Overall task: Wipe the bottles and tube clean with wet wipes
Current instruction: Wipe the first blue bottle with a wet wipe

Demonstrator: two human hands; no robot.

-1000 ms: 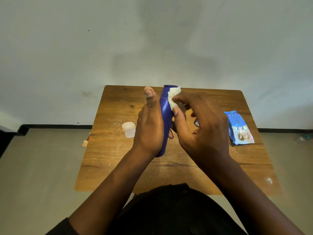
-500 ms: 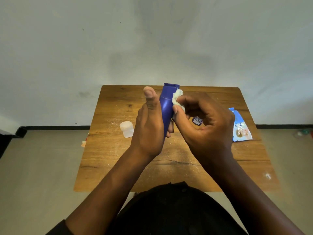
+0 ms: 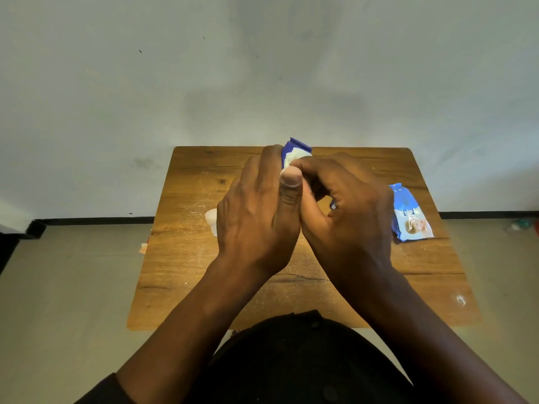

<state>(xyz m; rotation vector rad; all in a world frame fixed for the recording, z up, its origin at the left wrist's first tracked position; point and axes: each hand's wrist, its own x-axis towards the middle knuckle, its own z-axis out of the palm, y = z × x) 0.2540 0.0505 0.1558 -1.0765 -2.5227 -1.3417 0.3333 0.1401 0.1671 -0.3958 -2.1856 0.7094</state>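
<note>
My left hand (image 3: 256, 217) is wrapped round a dark blue bottle (image 3: 297, 144), and only the bottle's top end shows above my fingers. My right hand (image 3: 347, 211) pinches a crumpled white wet wipe (image 3: 294, 157) against the bottle near that top end. Both hands are held together above the middle of the wooden table (image 3: 180, 258). The rest of the bottle is hidden behind my left hand.
A blue wet-wipes pack (image 3: 409, 214) lies at the table's right side. A small translucent white cap (image 3: 211, 221) sits left of my left hand. A small dark blue item (image 3: 332, 204) peeks out between my right fingers. Wall behind, floor on both sides.
My left hand has turned over the bottle and now covers most of it. My right hand with the wipe has closed in against the left hand near the bottle's top.
</note>
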